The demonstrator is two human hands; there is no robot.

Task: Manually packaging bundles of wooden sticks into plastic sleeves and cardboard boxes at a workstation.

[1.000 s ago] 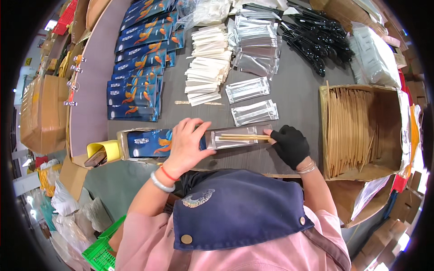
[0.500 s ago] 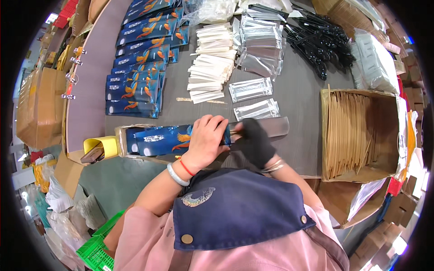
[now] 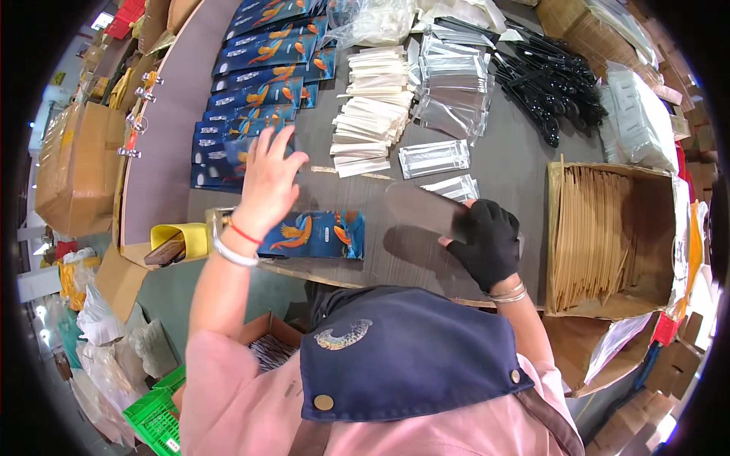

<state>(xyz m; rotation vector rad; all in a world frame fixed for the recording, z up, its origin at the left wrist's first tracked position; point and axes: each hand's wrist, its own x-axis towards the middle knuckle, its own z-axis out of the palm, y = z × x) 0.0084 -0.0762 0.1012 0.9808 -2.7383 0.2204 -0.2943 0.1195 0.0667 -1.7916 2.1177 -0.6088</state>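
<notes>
My left hand [image 3: 270,178], bare, has its fingers spread over the near end of a row of blue packets [image 3: 262,53] with an orange bird print. The packet just beyond its fingertips is smeared by motion, and I cannot tell whether they touch it. My right hand [image 3: 487,239], in a black fingerless glove, grips a flat, see-through greyish plastic piece [image 3: 422,209] with a rounded end, tilted above the table. Between the hands, by the table's front edge, another blue packet [image 3: 327,234] lies flat; my left forearm hides part of its left side.
Beyond the hands lie white paper-wrapped strips [image 3: 369,114], clear sachets [image 3: 452,80] and black plastic utensils [image 3: 551,91]. A cardboard box [image 3: 669,228] of thin brown sticks stands at the right. A yellow holder [image 3: 190,239] is fixed at the front left corner.
My left hand has left the front packet and moved up and left to the packet row. My right hand has moved right; the plastic piece now points left from it.
</notes>
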